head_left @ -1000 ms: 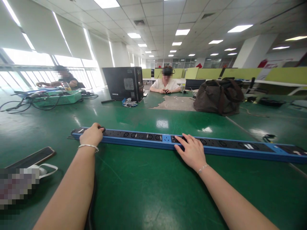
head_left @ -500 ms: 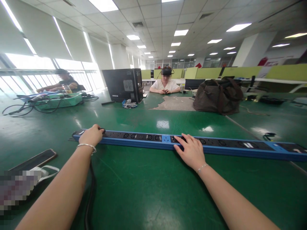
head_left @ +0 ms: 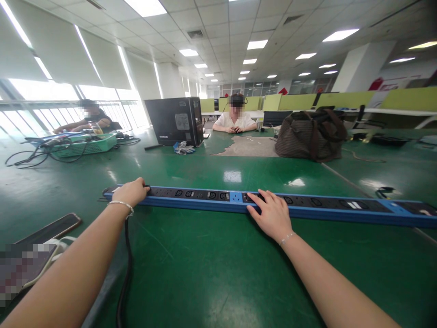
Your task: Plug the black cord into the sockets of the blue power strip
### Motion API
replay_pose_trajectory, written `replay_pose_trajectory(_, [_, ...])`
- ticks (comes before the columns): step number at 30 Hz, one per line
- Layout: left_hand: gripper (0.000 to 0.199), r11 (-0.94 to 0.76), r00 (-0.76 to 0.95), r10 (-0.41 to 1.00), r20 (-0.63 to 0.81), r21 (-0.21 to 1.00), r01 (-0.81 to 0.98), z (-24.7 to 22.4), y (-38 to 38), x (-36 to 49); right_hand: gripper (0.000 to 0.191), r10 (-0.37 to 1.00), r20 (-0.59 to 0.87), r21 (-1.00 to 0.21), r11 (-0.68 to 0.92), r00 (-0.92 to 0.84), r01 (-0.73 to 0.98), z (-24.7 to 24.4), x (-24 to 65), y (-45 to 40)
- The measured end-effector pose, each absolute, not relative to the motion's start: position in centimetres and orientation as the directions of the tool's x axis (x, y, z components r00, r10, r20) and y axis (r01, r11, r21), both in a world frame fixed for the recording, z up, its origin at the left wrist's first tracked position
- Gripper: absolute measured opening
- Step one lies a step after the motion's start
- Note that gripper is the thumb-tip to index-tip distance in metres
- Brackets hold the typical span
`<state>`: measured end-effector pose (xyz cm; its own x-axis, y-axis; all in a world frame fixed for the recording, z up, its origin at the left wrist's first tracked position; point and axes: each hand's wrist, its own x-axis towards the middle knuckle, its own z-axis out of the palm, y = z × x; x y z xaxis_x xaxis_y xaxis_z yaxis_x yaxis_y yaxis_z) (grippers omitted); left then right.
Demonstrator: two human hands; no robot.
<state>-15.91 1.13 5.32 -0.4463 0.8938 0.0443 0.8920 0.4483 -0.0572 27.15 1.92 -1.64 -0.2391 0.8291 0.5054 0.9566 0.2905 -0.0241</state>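
A long blue power strip (head_left: pixel 198 207) with a black face and several sockets lies across the green table. At its left end, my left hand (head_left: pixel 131 193) is closed over the face. A bit of a black plug (head_left: pixel 147 187) shows at its fingertips; the rest is hidden. From under this hand a black cable (head_left: pixel 128 259) hangs down toward the table's near side. My right hand (head_left: pixel 271 213) lies over the middle of the strip, right of the blue socket section, fingers spread and touching the sockets.
A dark phone (head_left: pixel 58 228) and a blurred-out object (head_left: pixel 23 273) lie at the left. Farther back are a green basket (head_left: pixel 85 145) with cables, a black computer case (head_left: pixel 172 120), gloves (head_left: pixel 183 148) and a brown bag (head_left: pixel 300 141). Two people sit beyond.
My left wrist and forearm have shifted slightly left, and the cable below swings left with them. The right hand stays in place on the strip.
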Motion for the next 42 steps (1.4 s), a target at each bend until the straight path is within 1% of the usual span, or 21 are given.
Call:
replay_pose_trajectory(3, [0.044, 0.449, -0.448, 0.894, 0.035, -0.046, 0.892, 5.3, 1.1, -16.0, 0.042, 0.826, 0.510, -0.023, 0.292, -0.240, 0.956, -1.6, 27.2, 2.0])
replay_pose_trajectory(8, [0.044, 0.452, -0.452, 0.892, 0.006, 0.010, 0.892, 5.1, 1.4, -16.6, 0.042, 0.823, 0.514, -0.020, 0.292, -0.240, 0.956, -1.7, 27.2, 2.0])
replay_pose_trajectory(11, [0.043, 0.451, -0.452, 0.892, 0.015, 0.039, 0.892, 4.8, 1.6, -17.0, 0.042, 0.825, 0.511, -0.023, 0.294, -0.242, 0.955, -1.7, 27.2, 2.0])
replay_pose_trajectory(13, [0.044, 0.461, -0.462, 0.887, 0.005, 0.076, 0.884, 4.7, 1.7, -17.1, 0.042, 0.823, 0.513, -0.025, 0.298, -0.244, 0.954, -1.7, 27.2, 2.0])
replay_pose_trajectory(16, [0.045, 0.488, -0.485, 0.872, -0.059, 0.161, 0.858, 4.8, 1.8, -17.0, 0.042, 0.822, 0.516, -0.033, 0.301, -0.242, 0.953, -1.7, 27.2, 2.0])
replay_pose_trajectory(18, [0.044, 0.497, -0.493, 0.867, -0.070, 0.187, 0.847, 4.7, 1.8, -16.7, 0.042, 0.822, 0.518, -0.040, 0.301, -0.238, 0.953, -1.7, 27.2, 2.0])
replay_pose_trajectory(19, [0.044, 0.496, -0.495, 0.867, -0.055, 0.189, 0.847, 4.6, 1.7, -16.5, 0.041, 0.822, 0.518, -0.045, 0.302, -0.236, 0.952, -1.7, 27.2, 2.0])
replay_pose_trajectory(24, [0.046, 0.463, -0.480, 0.871, 0.107, 0.151, 0.873, 3.9, 0.7, -16.0, 0.040, 0.838, 0.498, -0.081, 0.302, -0.224, 0.950, -1.6, 27.2, 1.9])
replay_pose_trajectory(29, [0.048, 0.463, -0.486, 0.862, 0.141, 0.167, 0.870, 3.4, 0.2, -16.0, 0.039, 0.846, 0.489, -0.103, 0.297, -0.212, 0.949, -1.5, 27.1, 1.9])
replay_pose_trajectory(35, [0.050, 0.483, -0.527, 0.826, 0.201, 0.229, 0.845, 2.6, -0.1, -15.8, 0.039, 0.850, 0.485, -0.117, 0.296, -0.206, 0.948, -1.4, 27.0, 1.8])
replay_pose_trajectory(42, [0.049, 0.489, -0.578, 0.776, 0.250, 0.340, 0.803, 2.2, -0.2, -15.7, 0.040, 0.857, 0.476, -0.127, 0.290, -0.198, 0.949, -1.3, 27.0, 1.7])
